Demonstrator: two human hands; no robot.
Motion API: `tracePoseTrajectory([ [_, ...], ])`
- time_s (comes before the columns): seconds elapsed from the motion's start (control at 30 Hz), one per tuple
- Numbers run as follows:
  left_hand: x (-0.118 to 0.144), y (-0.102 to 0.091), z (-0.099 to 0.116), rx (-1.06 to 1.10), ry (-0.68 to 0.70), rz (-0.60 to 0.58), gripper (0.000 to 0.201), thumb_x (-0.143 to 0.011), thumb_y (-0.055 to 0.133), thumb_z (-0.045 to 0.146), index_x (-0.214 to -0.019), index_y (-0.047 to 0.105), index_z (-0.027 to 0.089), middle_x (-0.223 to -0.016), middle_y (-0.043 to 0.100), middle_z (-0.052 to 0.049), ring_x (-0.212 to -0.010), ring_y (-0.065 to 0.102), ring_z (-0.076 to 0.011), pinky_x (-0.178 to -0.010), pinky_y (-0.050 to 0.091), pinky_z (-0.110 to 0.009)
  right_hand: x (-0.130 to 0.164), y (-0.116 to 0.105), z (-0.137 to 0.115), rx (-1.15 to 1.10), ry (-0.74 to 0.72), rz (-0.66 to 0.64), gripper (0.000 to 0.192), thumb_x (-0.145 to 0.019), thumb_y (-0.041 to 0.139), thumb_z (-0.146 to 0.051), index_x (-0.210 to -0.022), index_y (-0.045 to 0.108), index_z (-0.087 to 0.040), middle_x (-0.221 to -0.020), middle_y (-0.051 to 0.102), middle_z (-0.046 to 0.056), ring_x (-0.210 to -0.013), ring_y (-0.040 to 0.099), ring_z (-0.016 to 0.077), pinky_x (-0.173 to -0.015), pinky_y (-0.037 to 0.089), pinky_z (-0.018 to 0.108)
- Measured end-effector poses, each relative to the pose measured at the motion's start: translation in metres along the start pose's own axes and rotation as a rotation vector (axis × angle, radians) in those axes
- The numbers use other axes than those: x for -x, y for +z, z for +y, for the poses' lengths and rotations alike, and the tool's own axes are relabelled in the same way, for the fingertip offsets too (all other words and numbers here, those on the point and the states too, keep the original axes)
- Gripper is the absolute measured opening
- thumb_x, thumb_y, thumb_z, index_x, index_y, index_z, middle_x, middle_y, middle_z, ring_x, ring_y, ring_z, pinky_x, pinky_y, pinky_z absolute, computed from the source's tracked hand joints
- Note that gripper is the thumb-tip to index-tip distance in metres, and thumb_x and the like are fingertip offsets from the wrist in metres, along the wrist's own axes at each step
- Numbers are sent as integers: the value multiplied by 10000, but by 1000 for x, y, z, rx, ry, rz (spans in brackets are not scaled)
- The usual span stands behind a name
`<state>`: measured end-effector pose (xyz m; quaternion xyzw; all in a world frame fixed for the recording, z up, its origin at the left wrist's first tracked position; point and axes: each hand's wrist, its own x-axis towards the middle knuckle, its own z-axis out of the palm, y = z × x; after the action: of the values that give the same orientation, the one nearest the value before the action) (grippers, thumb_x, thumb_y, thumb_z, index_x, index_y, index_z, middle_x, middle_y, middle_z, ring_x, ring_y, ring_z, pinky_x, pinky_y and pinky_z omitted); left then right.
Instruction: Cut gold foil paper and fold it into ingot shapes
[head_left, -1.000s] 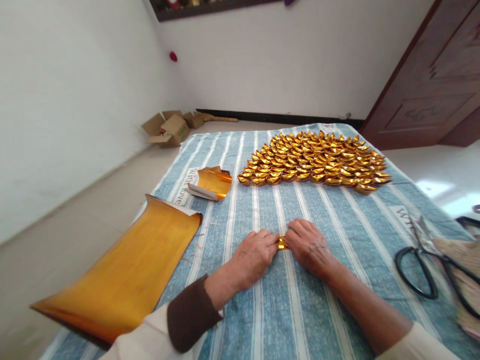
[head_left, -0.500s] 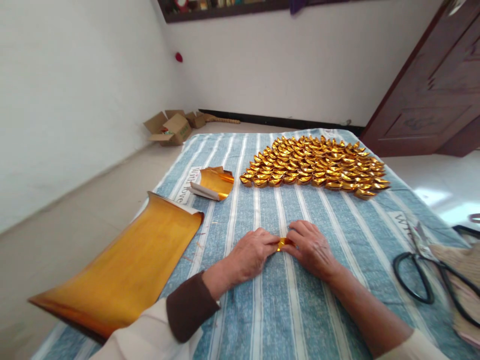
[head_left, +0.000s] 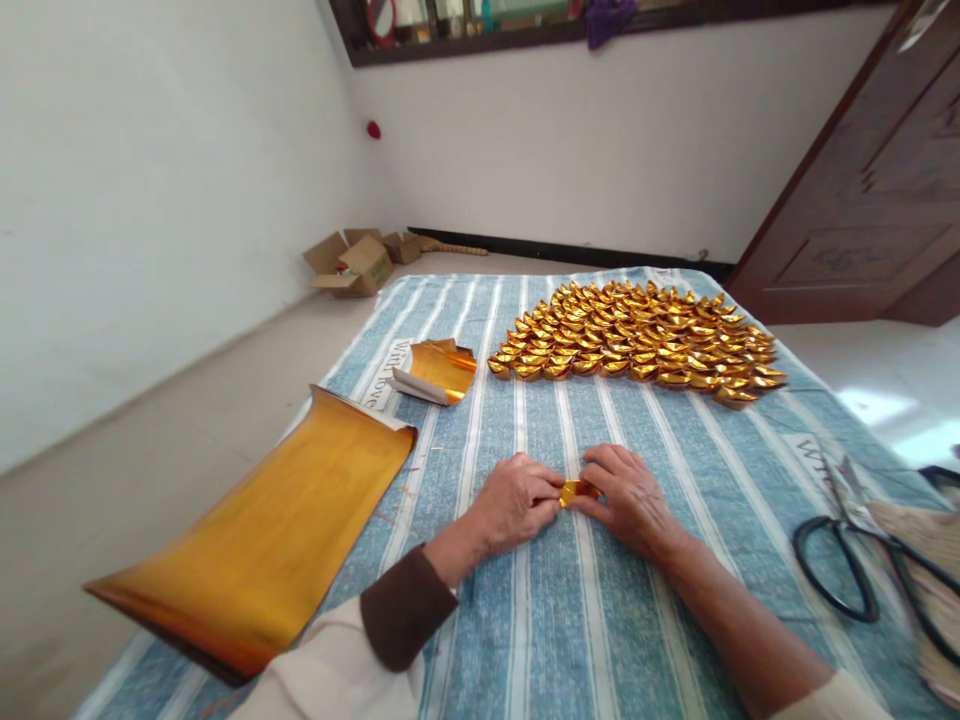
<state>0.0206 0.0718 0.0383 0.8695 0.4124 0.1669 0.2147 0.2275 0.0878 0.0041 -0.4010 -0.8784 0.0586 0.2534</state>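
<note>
Between my two hands, low over the striped cloth, is a small folded piece of gold foil paper point(head_left: 574, 492). My left hand point(head_left: 517, 503) pinches its left end, with fingertips pressed together. My right hand point(head_left: 628, 496) has thumb and fingers closed on its right end, which partly hides the piece. Beyond the hands, several folded gold paper ingots point(head_left: 637, 335) stand in tight rows. A large curled gold foil sheet point(head_left: 262, 530) lies to the left of my left arm. Farther back rests a small stack of gold foil pieces point(head_left: 442, 370) with curled edges.
Black-handled scissors point(head_left: 844, 560) lie open at the right, beside a beige cloth-like item point(head_left: 919, 540). Blue striped cloth point(head_left: 487, 640) covers the table. Cardboard boxes point(head_left: 352, 265) stand on the floor past the far left corner, and a brown door point(head_left: 847, 230) is at the right.
The view has tilted up slightly. Both hands keep hold of the foil piece, and my right fingers have shifted a little, so more of the gold shows between the hands.
</note>
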Motion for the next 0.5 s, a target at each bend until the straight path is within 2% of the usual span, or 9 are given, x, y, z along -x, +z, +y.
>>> tracePoseTrajectory([
  [0.17,-4,16,-3,-19,-106,125,67,-811,679,188,-750,700,203,-913,725,11,-852,597,-179,-795,389,-333,2,2,1,-5,-16,17,210,-841,656,-404,-814,610,-200,-1006,619,66,-947,537,218,-818,411,351],
  [0.27,-4,18,-5,-17,-101,122,73,-799,704,207,-731,681,198,-902,719,16,-836,592,-171,-781,373,-329,3,4,2,-2,-24,25,221,-850,640,-417,-814,612,-202,-1007,618,68,-945,538,220,-809,411,350],
  [0.5,-2,13,-8,10,-60,83,64,-793,707,224,-832,665,196,-973,701,7,-898,591,-176,-848,347,-350,3,4,1,-1,-27,40,225,-862,624,-414,-797,600,-200,-990,619,66,-932,541,213,-799,414,341],
])
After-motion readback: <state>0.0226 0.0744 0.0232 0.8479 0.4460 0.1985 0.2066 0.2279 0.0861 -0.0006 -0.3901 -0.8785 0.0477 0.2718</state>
